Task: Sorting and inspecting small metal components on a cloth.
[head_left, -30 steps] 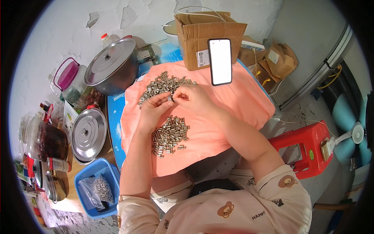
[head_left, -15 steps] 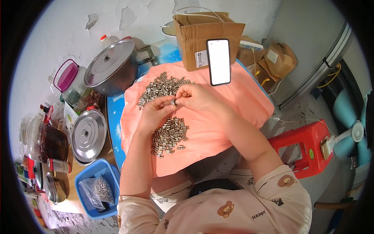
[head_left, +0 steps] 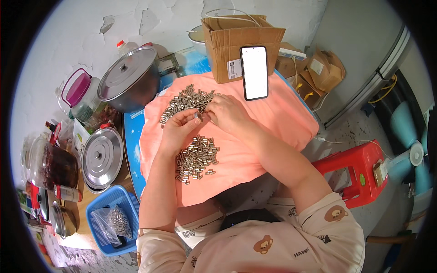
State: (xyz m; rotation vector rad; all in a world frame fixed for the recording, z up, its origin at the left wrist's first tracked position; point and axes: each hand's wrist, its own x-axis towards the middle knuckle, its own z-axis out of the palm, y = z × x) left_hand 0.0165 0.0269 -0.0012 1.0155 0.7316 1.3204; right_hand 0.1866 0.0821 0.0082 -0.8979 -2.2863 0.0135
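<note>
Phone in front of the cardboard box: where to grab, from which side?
Probably best to set the grip across both long edges, mid-height, coming from the front right. The smartphone is slim and stands near upright, screen toward the wearer; the cardboard box blocks its back. The far pile of metal cylinders lies to its left.

Lettering (head_left: 301, 252) on shirt (head_left: 284, 234), white label (head_left: 234, 69) on box (head_left: 230, 48)
</note>
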